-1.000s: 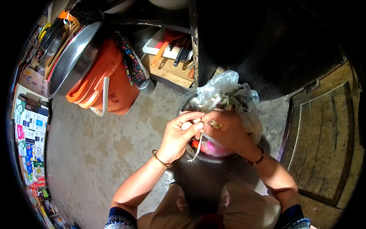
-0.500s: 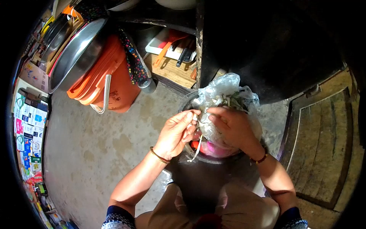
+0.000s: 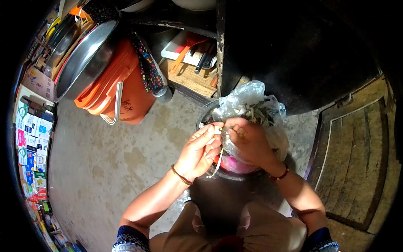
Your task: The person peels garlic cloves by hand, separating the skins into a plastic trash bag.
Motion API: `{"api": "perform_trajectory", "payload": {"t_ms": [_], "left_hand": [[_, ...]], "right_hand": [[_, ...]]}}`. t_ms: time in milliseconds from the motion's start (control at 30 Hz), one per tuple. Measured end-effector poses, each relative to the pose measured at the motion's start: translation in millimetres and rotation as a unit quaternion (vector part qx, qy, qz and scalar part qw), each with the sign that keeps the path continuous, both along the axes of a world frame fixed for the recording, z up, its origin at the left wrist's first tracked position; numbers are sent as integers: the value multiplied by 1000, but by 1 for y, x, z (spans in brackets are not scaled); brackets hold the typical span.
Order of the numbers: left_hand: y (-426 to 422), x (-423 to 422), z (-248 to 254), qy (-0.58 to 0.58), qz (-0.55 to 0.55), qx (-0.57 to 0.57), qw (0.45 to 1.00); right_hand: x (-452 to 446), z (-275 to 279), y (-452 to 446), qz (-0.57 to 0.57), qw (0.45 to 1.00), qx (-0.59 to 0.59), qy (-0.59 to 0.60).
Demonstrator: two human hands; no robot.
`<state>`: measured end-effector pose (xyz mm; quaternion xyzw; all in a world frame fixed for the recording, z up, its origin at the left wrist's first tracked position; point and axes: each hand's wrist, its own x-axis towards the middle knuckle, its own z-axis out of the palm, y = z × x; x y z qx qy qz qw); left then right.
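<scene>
Between the thumb and fingers of my left hand (image 3: 199, 148) is a small white piece that looks like a garlic clove (image 3: 218, 130). My right hand (image 3: 252, 140) is curled closed, its thumb and forefinger meeting the left fingertips at the clove. Both hands are over a dark round bin (image 3: 202, 113). A clear plastic bag (image 3: 247, 91) with pale and greenish scraps bulges from it, partly hidden by my right hand. A pink item (image 3: 235, 164) shows low in the bin, and a thin white strip (image 3: 218, 166) hangs at its near side.
An orange bucket (image 3: 136, 98) with a metal basin (image 3: 86, 59) leaning on it stands at left. Beyond the bin is a dark cabinet with a white tray (image 3: 170, 51) of utensils. At right is a wooden panel (image 3: 352, 159). Concrete floor (image 3: 109, 168) spreads left of the bin.
My right fingers have come in closer to the left fingertips and curled more. My left hand has shifted slightly to the right, and the white piece now shows more plainly.
</scene>
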<state>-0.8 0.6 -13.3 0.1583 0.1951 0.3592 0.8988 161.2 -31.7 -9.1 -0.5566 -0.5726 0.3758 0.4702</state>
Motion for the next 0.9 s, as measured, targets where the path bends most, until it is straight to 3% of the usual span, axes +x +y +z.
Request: {"api": "perform_trajectory", "payload": {"t_ms": [67,200,267,300,400,467,600,700,767,833,900], "left_hand": [[2,1,3,-9,8,-5,1000],[0,3,0,54,10,33,998],[-4,5,1,98,3,50,994],[-4,4,0,99,3,49,994],[-1,-1,-3,31,-17,43,998],[-1,-2,-2,8,-44,16,999],[1,2,8,39,-15,-53,998],[2,2,4,52,4,-51,997],[2,1,0,102,-14,77,992],[0,1,8,120,-3,99,988],[1,2,12,276,35,178,944]], "right_hand": [[5,6,3,-4,988,-49,-149],[4,7,-1,43,999,18,-26],[6,4,0,109,976,100,-158],[7,1,0,109,977,99,-157],[7,0,1,118,980,129,-97],[5,10,-3,70,994,-73,40],[4,8,0,71,996,-49,29],[1,5,0,32,995,-30,95],[2,8,0,44,999,11,-15],[2,17,-2,36,999,-15,-33],[2,19,-2,29,997,-42,-50]]}}
